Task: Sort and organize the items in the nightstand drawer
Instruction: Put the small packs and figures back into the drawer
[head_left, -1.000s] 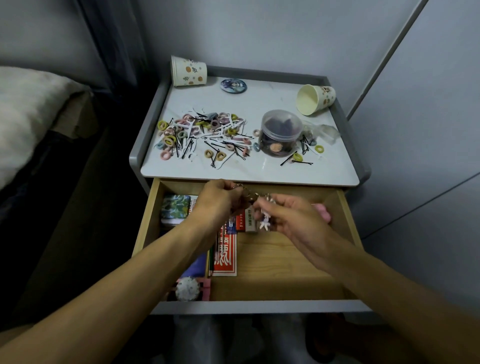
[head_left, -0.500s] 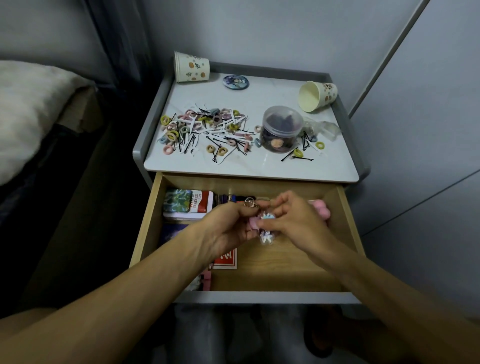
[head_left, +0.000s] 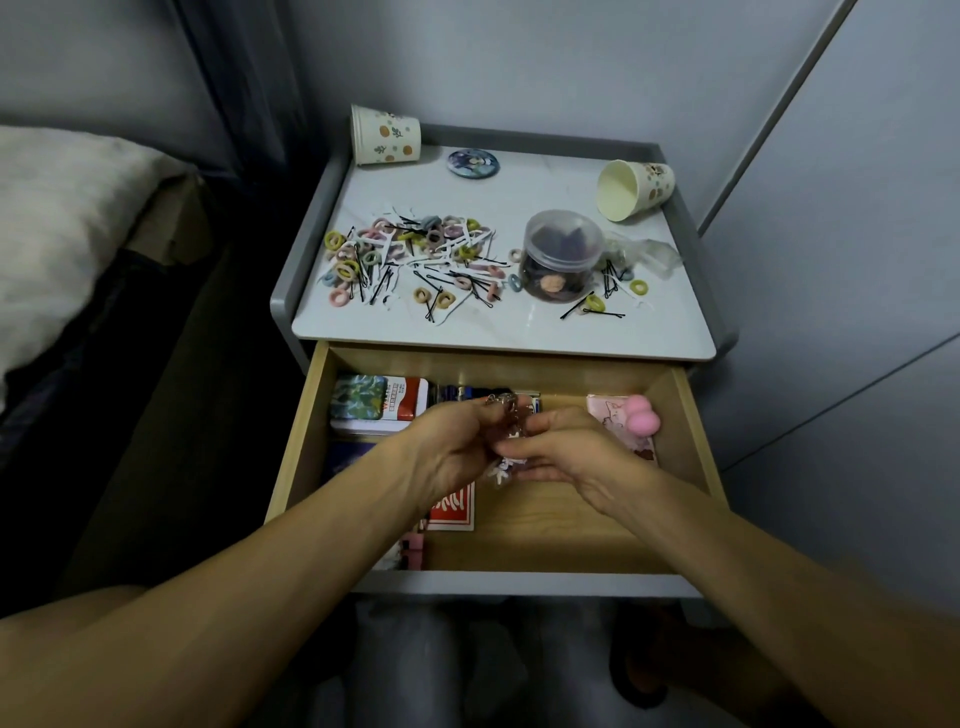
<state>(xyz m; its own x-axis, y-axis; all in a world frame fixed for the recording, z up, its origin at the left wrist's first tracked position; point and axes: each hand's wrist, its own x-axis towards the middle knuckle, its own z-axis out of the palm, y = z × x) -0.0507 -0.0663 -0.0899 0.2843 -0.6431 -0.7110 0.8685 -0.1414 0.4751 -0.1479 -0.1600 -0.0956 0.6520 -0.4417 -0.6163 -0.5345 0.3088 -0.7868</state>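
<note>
Gripping a small keychain (head_left: 511, 415) between them, a person's left hand (head_left: 447, 457) and right hand (head_left: 569, 457) meet over the open drawer (head_left: 519, 582) at the centre of the frame. The left hand's fingers curl round the keychain's silver metal rings, while the right hand's fingertips pinch the pale, partly clear charm hanging below. Fingers cover most of the charm, so its figure cannot be made out.

Inside the drawer, a green-patterned tin (head_left: 358, 408) and a red-and-white box (head_left: 410, 402) sit at the back left, their print too small to read. The left wrist cuts off a red pack (head_left: 452, 512), and the forearm hides much of the drawer's left side. A pink squishy toy (head_left: 644, 420) rests at the back right on a pink packet.

Above, on the white nightstand top (head_left: 519, 335), lie scattered hair ties and bobby pins (head_left: 410, 265) and a clear lidded jar (head_left: 563, 257) with dark, indistinct contents. A round badge (head_left: 472, 162) lies between two paper cups; the right-hand cup (head_left: 634, 187) lies on its side.
</note>
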